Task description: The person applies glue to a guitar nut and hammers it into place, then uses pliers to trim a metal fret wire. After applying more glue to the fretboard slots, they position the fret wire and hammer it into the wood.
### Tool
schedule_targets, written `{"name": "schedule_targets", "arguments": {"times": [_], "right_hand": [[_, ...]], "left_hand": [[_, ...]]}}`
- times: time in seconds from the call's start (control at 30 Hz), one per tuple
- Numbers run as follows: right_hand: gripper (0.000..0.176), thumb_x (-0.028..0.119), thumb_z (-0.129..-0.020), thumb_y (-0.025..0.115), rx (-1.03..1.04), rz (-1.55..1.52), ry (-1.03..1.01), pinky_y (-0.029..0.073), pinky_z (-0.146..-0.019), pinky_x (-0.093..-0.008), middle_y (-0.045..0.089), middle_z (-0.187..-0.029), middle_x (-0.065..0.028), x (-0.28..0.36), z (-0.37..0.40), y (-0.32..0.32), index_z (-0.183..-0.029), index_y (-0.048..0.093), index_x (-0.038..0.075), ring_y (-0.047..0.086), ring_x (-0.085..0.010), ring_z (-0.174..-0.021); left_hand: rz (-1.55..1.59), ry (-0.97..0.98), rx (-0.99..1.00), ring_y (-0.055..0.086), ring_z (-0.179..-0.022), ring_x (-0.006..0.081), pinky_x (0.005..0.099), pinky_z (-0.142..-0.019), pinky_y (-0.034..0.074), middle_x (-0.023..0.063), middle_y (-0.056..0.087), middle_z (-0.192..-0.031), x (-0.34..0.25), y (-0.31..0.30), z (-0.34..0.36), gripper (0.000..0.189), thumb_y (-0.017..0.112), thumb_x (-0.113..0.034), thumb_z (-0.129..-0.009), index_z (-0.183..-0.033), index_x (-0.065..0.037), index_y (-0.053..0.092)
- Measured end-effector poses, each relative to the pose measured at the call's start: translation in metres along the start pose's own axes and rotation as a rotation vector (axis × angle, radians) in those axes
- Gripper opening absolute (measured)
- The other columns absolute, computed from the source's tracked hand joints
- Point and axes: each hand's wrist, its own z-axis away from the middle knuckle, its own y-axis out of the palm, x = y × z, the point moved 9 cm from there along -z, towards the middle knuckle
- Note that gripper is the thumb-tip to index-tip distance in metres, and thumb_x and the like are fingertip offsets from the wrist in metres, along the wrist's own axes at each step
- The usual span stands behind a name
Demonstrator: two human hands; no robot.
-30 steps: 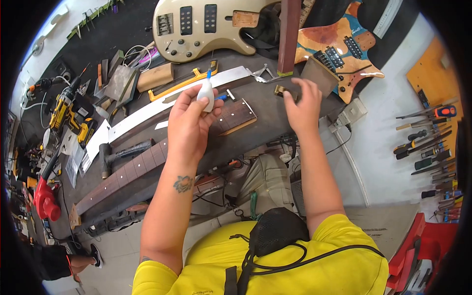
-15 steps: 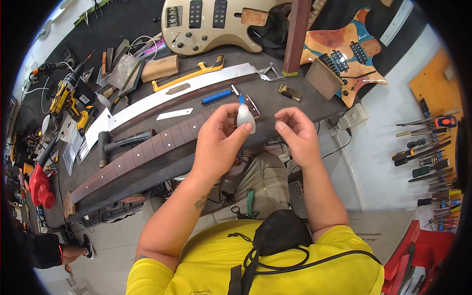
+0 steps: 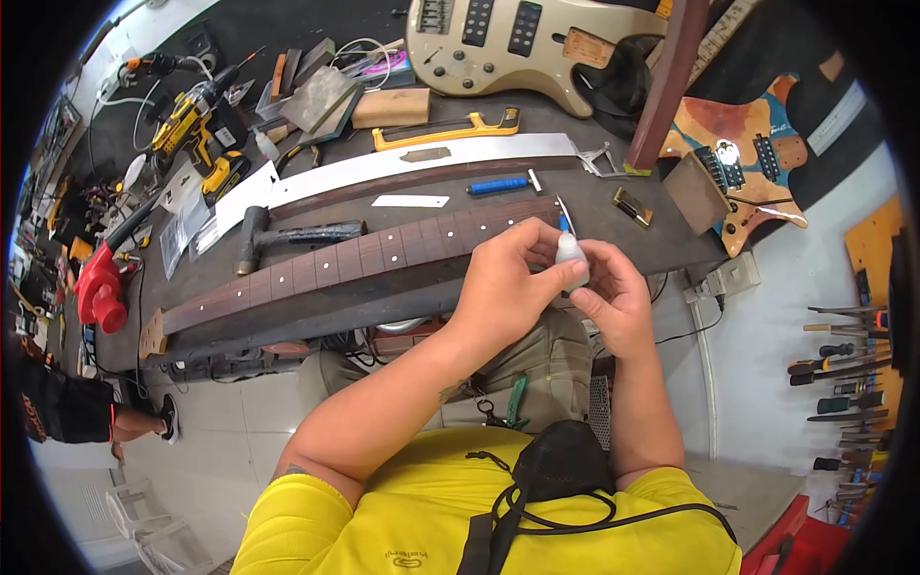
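Observation:
A small translucent squeeze bottle (image 3: 569, 253) with a blue tip, which looks like a glue bottle, is held upright over the front edge of the workbench. My left hand (image 3: 508, 283) grips it between thumb and fingers. Curled round the bottle's right side is my right hand (image 3: 618, 302), its fingertips against the bottle. Just beyond the hands, a guitar neck (image 3: 359, 257) with a dark, dotted fretboard lies along the bench. A thin curved metal strip (image 3: 563, 207) shows at the neck's near right end, partly behind the bottle tip.
Behind the neck are a hammer (image 3: 251, 240), a blue-handled tool (image 3: 498, 186), a white strip (image 3: 410, 201) and a yellow hacksaw (image 3: 446, 132). Guitar bodies (image 3: 498, 57) stand at the back. A red blower (image 3: 101, 292) is far left. A person's leg (image 3: 139, 424) shows lower left.
My right hand has come in to the bottle; before, it was apart from it. The view has shifted, so the bench things appear farther right and slightly lower.

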Motion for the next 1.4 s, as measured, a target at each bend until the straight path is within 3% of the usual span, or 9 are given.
{"name": "schedule_targets", "arguments": {"times": [0.13,0.2,0.23,0.3,0.5,0.97,1.17,1.27,1.4], "right_hand": [[0.039,0.017,-0.104,0.075,-0.062,-0.089,0.104,0.055,-0.097,-0.0352,0.07,-0.125,-0.0103,-0.024,-0.004,0.0,-0.134,0.059,-0.001,0.068,-0.0188,-0.109],[0.033,0.018,-0.106,0.073,-0.182,-0.349,-0.012,0.057,-0.091,-0.0347,0.071,-0.12,-0.0122,-0.014,-0.002,-0.011,-0.129,0.057,0.001,0.07,-0.0192,-0.101],[0.034,0.018,-0.106,0.072,-0.226,-0.348,0.008,0.057,-0.084,-0.0332,0.072,-0.114,-0.0147,-0.016,0.001,-0.019,-0.129,0.054,0.001,0.07,-0.0194,-0.093],[0.034,0.018,-0.106,0.072,-0.29,-0.265,0.006,0.056,-0.081,-0.0327,0.072,-0.111,-0.0151,-0.022,0.018,-0.045,-0.129,0.053,0.001,0.069,-0.019,-0.09],[0.033,0.019,-0.105,0.075,-0.538,-0.162,-0.045,0.055,-0.074,-0.0328,0.072,-0.1,-0.0126,-0.055,0.067,-0.095,-0.127,0.063,-0.003,0.068,-0.0195,-0.086],[0.04,0.032,-0.112,0.064,-0.54,-0.296,-0.029,0.051,-0.076,-0.0367,0.067,-0.105,-0.0136,-0.044,0.034,-0.114,-0.132,0.059,-0.002,0.061,-0.023,-0.087],[0.032,0.023,-0.109,0.068,-0.41,-0.378,-0.133,0.05,-0.081,-0.0385,0.063,-0.126,-0.0153,-0.015,0.023,-0.077,-0.134,0.058,0.006,0.061,-0.0232,-0.1],[0.033,0.022,-0.109,0.068,-0.334,-0.45,-0.121,0.048,-0.081,-0.0382,0.061,-0.125,-0.0131,-0.014,0.019,-0.074,-0.136,0.057,0.006,0.057,-0.0229,-0.098],[0.034,0.024,-0.109,0.068,-0.347,-0.421,-0.102,0.048,-0.081,-0.0376,0.06,-0.12,-0.0122,-0.02,0.022,-0.075,-0.132,0.056,0.002,0.057,-0.0224,-0.094]], "left_hand": [[0.059,0.07,0.001,0.072,-0.098,0.0149,0.0307,-0.081,0.06,0.0089,0.078,-0.109,0.002,-0.006,0.002,0.033,0.078,-0.017,-0.102,-0.128,0.002,0.07],[0.006,0.257,0.047,0.073,-0.102,0.0176,0.0341,-0.085,0.061,0.0136,0.077,-0.117,-0.018,-0.015,0.008,0.039,0.079,-0.017,-0.101,-0.134,0.002,0.069],[-0.274,0.39,0.02,0.076,-0.105,0.0272,0.0388,-0.09,0.06,0.0196,0.075,-0.123,-0.031,-0.028,0.015,0.041,0.079,-0.015,-0.099,-0.134,0.003,0.068],[-0.865,0.645,-0.094,0.067,-0.117,0.0436,0.0508,-0.105,0.052,0.0195,0.072,-0.124,-0.053,-0.044,0.027,0.051,0.084,-0.016,-0.089,-0.136,-0.002,0.067],[-1.293,0.556,-0.103,0.064,-0.121,0.0398,0.0497,-0.1,0.053,0.0165,0.068,-0.132,-0.01,-0.027,0.003,0.059,0.084,-0.029,-0.089,-0.141,-0.011,0.064],[-1.225,0.486,-0.065,0.067,-0.121,0.0383,0.0488,-0.104,0.054,0.0195,0.07,-0.136,0.005,-0.029,-0.019,0.046,0.078,-0.032,-0.096,-0.135,-0.009,0.07],[-0.849,0.72,-0.219,0.066,-0.12,0.0405,0.05,-0.106,0.053,0.0173,0.071,-0.131,-0.034,-0.056,0.007,0.034,0.074,-0.01,-0.095,-0.128,-0.004,0.071],[-0.913,0.675,-0.361,0.067,-0.117,0.0419,0.0487,-0.103,0.054,0.0184,0.072,-0.126,-0.058,-0.12,0.037,0.032,0.066,0.001,-0.092,-0.123,-0.003,0.072],[-1.488,0.024,-0.432,0.067,-0.117,0.0429,0.0486,-0.1,0.054,0.019,0.072,-0.12,-0.031,-0.24,0.059,0.04,0.058,0.012,-0.085,-0.12,-0.003,0.071]]}}
